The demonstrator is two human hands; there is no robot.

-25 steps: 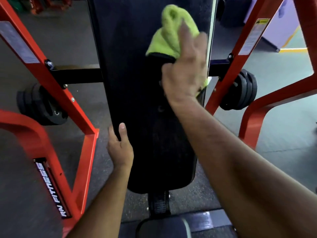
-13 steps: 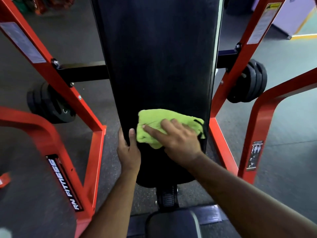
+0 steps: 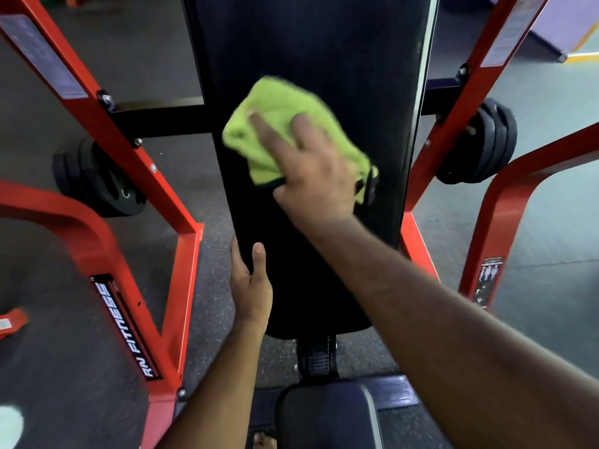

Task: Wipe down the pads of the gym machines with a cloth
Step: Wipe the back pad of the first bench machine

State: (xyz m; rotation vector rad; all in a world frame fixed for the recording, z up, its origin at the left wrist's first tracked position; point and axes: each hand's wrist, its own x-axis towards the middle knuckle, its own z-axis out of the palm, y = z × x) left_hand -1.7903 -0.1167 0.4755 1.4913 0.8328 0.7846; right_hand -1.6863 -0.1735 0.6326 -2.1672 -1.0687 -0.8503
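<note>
A long black back pad [image 3: 324, 50] runs up the middle of the head view, between red frame bars. A lime-green cloth [image 3: 278, 111] lies crumpled on the pad's middle. My right hand [image 3: 311, 170] presses it flat against the pad with straight, spread fingers, blurred by motion. My left hand [image 3: 251, 286] holds the pad's lower left edge, thumb on top and fingers hidden behind the edge. A second dark seat pad [image 3: 327, 416] shows at the bottom.
Red steel frame bars [image 3: 107, 134] flank the pad on both sides, one marked "RN FITNESS". Black weight plates [image 3: 97, 179] hang at the left, and more plates [image 3: 483, 140] at the right. Grey rubber floor lies around.
My right hand and the cloth swept down the pad from its top to near its lower end, then moved back up to the middle. My left hand stayed on the pad's edge.
</note>
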